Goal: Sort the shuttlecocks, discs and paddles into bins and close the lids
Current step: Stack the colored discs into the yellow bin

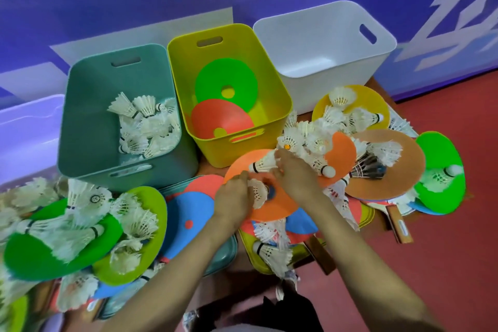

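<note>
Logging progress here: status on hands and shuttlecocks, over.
Left hand grips a shuttlecock; right hand grips a second shuttlecock. Both above orange disc. Teal bin open, unobstructed.

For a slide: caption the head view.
Left hand and right hand each grip a shuttlecock over an orange disc, near the teal bin of shuttlecocks.
</note>
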